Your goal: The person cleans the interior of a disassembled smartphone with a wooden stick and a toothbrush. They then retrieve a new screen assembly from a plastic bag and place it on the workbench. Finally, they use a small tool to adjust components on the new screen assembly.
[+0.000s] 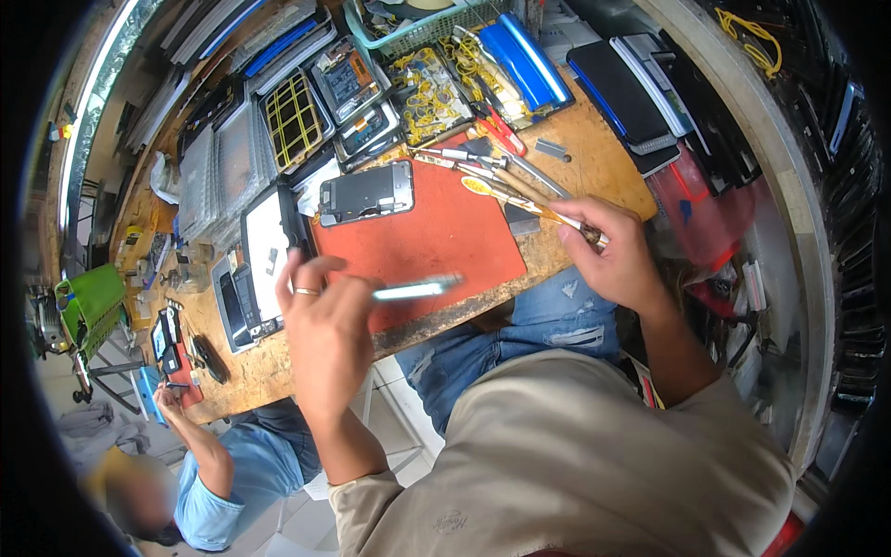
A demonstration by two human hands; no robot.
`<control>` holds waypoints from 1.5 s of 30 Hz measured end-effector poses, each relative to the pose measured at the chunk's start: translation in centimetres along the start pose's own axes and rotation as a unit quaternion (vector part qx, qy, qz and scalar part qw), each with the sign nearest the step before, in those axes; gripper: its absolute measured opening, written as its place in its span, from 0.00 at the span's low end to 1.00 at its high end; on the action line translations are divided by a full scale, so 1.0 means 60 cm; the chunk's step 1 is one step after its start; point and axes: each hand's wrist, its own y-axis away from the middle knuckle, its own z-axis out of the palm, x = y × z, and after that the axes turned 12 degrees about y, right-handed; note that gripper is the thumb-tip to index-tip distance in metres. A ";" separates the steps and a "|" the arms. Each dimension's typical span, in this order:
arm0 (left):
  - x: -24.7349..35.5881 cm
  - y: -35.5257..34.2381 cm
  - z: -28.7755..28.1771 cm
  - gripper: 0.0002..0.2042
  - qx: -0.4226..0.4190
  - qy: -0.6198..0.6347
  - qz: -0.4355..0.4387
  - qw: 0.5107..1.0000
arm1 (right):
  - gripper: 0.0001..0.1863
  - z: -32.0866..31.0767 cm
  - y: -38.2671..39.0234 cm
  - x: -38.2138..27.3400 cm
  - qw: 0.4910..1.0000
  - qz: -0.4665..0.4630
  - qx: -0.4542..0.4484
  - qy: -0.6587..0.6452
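My left hand, with a ring on one finger, is over the left front part of an orange-red work mat. Its fingers are closed on a slim, pale, silvery stick-like tool, blurred by motion and pointing right. My right hand is at the mat's right side, fingers curled round the near ends of thin handles in a bundle of tools. Which of them it grips is partly hidden. A dark phone panel with a pale edge lies toward the mat's back left, apart from both hands.
Behind the mat are red-handled pliers, trays of yellow-banded parts and a blue case. Clear plastic trays stack at left. Dark devices lie at right. A co-worker in a light-blue shirt sits lower left.
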 end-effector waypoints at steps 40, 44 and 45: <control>-0.007 0.057 0.104 0.22 0.055 0.127 -0.030 0.990 | 0.33 0.198 -0.274 -0.093 0.872 -0.345 -0.180 0.296; -0.046 0.028 0.084 0.35 -0.019 0.123 -0.010 0.992 | 0.35 0.194 -0.259 -0.099 0.884 -0.340 -0.116 0.301; -0.053 0.023 0.080 0.36 -0.034 0.132 -0.009 0.991 | 0.32 0.191 -0.254 -0.099 0.870 -0.377 -0.063 0.312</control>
